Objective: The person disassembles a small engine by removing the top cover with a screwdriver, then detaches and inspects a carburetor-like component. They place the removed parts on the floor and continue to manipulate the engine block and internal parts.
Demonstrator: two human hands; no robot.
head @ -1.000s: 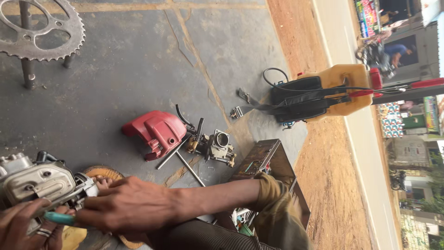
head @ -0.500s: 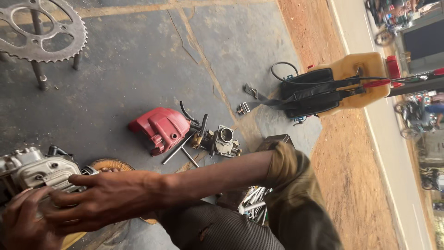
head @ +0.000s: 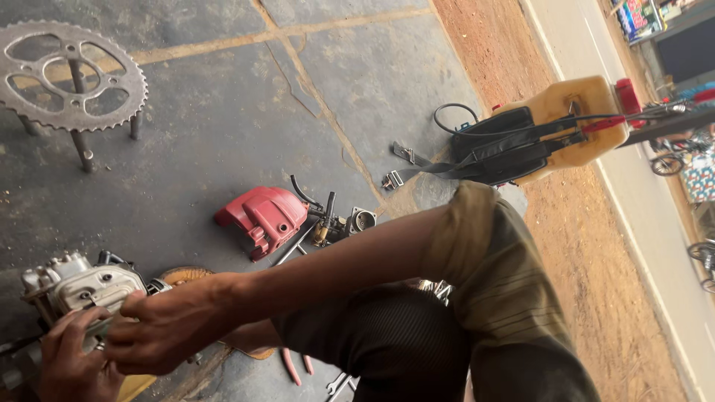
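Engine rests on floor, near left; my left hand and right hand fingers grip its housing.

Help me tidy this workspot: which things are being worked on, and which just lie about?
In hand: small engine, held by left hand and right hand.

Lying about: red cover, carburettor, sprocket stool, yellow tank with straps, pliers.
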